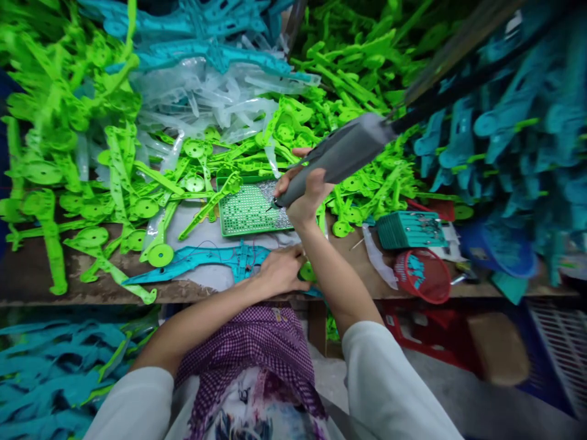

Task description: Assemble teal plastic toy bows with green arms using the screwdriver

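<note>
Just right of the frame's centre, the right hand (306, 192) is closed around the barrel of a grey electric screwdriver (342, 156). The tool's tip points down-left, over the right edge of a green screw tray (250, 211) filled with small metal screws. Below it, the left hand (279, 269) has its fingers curled over the right end of a long teal plastic part (202, 256), pinning it flat on the bench (41, 275) near the front edge. A green disc (306, 273) shows just beside that hand.

The teal part looks thin, moulded and light. It is probably stiff enough to keep its shape, but it could slide on the bench or flex at its narrow arm, so the broad end under the hand seems the best place to hold it. The screwdriver looks heavier and top-loaded, best gripped low on its barrel.

Loose green plastic parts (92, 183) cover the upper left of the frame, and a red basket (422, 275) sits at lower right.
</note>
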The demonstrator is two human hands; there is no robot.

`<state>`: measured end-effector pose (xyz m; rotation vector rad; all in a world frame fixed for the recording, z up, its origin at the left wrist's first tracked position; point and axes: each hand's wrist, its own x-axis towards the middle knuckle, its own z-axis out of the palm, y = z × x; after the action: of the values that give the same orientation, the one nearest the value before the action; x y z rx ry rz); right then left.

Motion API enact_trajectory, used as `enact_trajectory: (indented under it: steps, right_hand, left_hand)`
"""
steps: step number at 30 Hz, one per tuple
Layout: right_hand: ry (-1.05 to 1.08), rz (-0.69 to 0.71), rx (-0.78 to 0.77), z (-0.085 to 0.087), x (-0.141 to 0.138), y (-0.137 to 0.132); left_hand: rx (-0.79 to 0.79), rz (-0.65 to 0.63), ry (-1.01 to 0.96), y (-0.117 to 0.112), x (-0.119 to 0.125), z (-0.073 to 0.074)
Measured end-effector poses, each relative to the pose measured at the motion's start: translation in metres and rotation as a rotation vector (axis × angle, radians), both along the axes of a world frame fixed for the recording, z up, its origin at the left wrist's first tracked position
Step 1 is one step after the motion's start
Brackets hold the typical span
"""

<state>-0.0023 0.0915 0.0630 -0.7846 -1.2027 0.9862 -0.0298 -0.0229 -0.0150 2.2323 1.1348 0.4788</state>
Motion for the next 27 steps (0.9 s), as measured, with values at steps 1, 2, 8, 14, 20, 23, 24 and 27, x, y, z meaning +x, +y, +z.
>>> enact_trajectory:
  steps: [1,2,8,14,20,23,24,27]
  right_hand:
    - [0.026,-0.019,0.029,0.009,0.012,-0.003]
    - [0.050,-0.031,0.060,0.018,0.026,-0.006]
    - [0.024,-0.235,0.005,0.020,0.113,-0.036]
    - [-0.029,-0.260,-0.057,-0.008,0.132,-0.050]
    - [0.007,-0.226,-0.029,-0.017,0.132,-0.050]
    - [-0.013,-0.242,-0.072,-0.019,0.132,-0.051]
    - [-0.017,-0.239,-0.091,-0.019,0.132,-0.051]
    - [0.005,-0.219,-0.115,-0.019,0.132,-0.052]
  left_hand:
    - [0.015,-0.007,-0.004,0.000,0.000,-0.001]
    - [0.030,-0.013,-0.005,0.000,-0.001,-0.001]
    - [0.070,-0.014,0.005,0.000,0.001,-0.002]
    - [0.057,0.008,0.025,0.000,0.003,0.003]
    - [0.057,0.007,0.025,-0.001,0.003,0.004]
    - [0.060,0.002,0.039,0.000,0.003,0.004]
    - [0.060,0.001,0.047,0.000,0.003,0.005]
    - [0.056,0.000,0.061,0.000,0.003,0.007]
